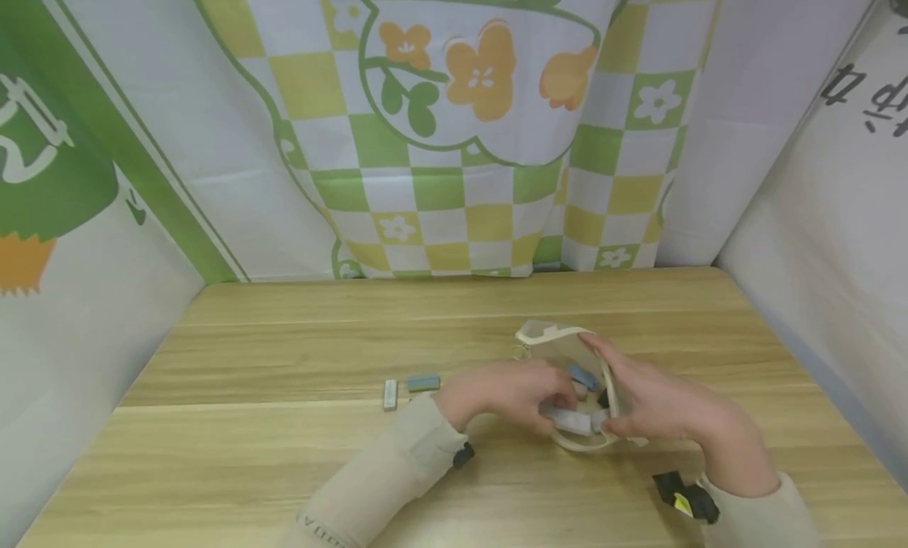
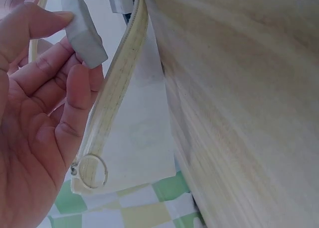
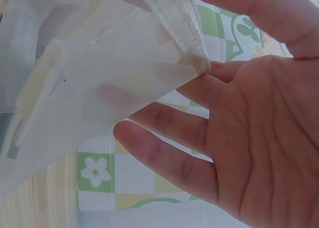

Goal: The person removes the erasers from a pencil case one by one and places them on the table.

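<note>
two beige sleeves [image 1: 379, 485] are stretching in closest to me. farther back a checked curtain [image 1: 440, 193] is hanging, and before it a wood-grain surface [image 1: 213, 461] is spreading out. the person's right hand [image 1: 660, 398] is holding a translucent pouch [image 1: 560, 346] by its mouth, thumb and fingers standing wide apart at the rim. at that mouth the left hand [image 1: 514, 390] is pinching a grey block [image 1: 571, 422], its fingers parted only by the block. on the surface, left of both hands, a blue-topped block [image 1: 423, 382] and a pale block [image 1: 389, 394] are lying near each other.
</note>
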Tool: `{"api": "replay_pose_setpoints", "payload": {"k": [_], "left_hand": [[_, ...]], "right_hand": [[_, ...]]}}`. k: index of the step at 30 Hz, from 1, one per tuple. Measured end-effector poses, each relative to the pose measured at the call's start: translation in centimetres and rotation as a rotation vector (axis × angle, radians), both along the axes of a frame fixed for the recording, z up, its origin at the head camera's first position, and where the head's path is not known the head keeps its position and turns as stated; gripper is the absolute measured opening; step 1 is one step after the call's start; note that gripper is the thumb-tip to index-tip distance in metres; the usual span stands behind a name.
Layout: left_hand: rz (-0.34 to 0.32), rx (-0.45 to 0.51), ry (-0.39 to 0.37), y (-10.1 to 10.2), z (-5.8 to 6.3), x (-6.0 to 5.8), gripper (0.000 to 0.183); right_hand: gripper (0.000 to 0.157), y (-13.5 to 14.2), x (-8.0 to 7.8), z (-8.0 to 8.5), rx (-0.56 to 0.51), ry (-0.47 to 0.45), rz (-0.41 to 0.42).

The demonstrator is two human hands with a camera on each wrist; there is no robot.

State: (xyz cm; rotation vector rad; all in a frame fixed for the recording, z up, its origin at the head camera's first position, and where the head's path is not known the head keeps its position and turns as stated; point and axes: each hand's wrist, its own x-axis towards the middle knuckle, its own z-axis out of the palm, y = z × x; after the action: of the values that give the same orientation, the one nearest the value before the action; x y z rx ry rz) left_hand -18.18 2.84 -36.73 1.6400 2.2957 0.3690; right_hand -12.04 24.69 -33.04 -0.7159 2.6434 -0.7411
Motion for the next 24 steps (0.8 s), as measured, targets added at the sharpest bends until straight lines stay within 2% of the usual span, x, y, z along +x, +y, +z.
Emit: {"api": "replay_pose_setpoints", "payload": {"k": [8, 18, 24], "left_hand": [[0.034, 0.048, -0.044, -1.1, 0.4, 0.2, 0.033], [0.049, 0.057, 0.011, -2.3, 1.1, 0.7, 0.035], [0.054, 0.085, 0.003, -3.2, 1.3, 0.9, 0.032]], "right_hand": [[0.110, 0.0, 0.0, 0.1, -0.005, 0.008, 0.005], [0.112, 0.0, 0.1, 0.1, -0.005, 0.002, 0.004], [0.112, -0.2, 0.1, 0.1, 0.006, 0.008, 0.004]]}}
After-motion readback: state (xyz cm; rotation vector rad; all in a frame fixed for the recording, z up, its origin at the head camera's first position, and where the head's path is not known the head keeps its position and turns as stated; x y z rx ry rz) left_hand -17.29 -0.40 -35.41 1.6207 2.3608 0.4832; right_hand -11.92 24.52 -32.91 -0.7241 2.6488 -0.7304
